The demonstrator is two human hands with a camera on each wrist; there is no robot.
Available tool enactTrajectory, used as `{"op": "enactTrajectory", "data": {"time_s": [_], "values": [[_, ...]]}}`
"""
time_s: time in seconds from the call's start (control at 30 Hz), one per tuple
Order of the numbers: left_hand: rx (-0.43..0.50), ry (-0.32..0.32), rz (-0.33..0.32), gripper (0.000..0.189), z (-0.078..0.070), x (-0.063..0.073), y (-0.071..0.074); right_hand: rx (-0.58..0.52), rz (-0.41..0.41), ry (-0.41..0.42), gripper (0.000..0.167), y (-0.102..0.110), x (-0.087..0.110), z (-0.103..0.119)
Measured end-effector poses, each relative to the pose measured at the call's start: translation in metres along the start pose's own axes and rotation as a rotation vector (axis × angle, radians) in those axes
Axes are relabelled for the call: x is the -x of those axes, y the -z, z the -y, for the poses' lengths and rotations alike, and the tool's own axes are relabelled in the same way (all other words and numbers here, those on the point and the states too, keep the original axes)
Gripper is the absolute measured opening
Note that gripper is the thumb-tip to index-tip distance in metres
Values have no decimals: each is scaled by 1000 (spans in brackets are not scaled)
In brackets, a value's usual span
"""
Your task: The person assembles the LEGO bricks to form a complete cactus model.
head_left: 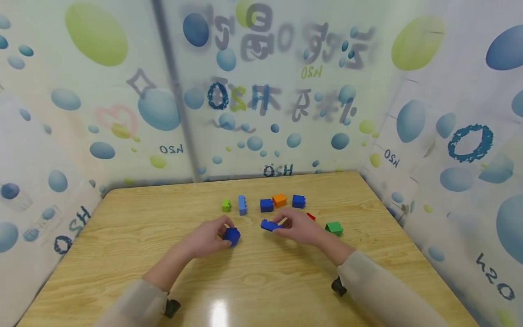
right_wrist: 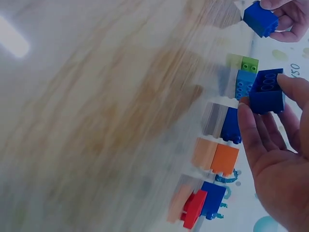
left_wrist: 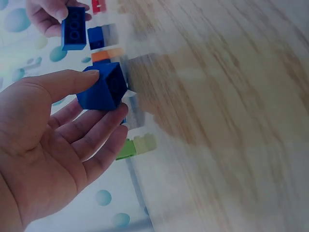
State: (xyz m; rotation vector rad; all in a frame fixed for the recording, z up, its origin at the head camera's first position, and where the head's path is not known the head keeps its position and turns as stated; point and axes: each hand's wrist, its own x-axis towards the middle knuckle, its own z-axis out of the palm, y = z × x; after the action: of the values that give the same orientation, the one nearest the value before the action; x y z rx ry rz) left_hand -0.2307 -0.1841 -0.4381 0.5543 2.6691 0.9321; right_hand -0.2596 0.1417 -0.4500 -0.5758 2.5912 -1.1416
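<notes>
Between its thumb and fingers, my left hand pinches a dark blue toy brick with a slanted side. In the left wrist view, the thumb presses this slanted brick from above and the fingers lie under it. My right hand holds a longer blue brick by its end, above the table. Its hollow underside with round tubes shows in the right wrist view, where the long brick sits between thumb and fingers. The two held bricks are apart, facing each other across a short gap.
Behind the hands on the wooden table stand a lime green brick, a light blue brick, a blue brick, an orange brick and another blue brick. A red piece and a green brick lie right.
</notes>
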Motion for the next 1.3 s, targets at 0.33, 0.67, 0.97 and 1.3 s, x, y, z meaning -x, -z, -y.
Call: {"op": "enactTrajectory", "data": {"time_s": [0.33, 0.67, 0.97, 1.3], "values": [[23, -151, -21, 39, 12, -23, -15, -32, -13, 27, 20, 9, 8, -5], [52, -179, -32, 38, 12, -42, -29, -73, 4, 74, 17, 8, 9, 0], [130, -146, 11, 47, 34, -67, -56, -80, 11, 129, 22, 2, 4, 3], [223, -39, 11, 46, -13, -36, -41, -37, 64, 188, 39, -3, 3, 10]]}}
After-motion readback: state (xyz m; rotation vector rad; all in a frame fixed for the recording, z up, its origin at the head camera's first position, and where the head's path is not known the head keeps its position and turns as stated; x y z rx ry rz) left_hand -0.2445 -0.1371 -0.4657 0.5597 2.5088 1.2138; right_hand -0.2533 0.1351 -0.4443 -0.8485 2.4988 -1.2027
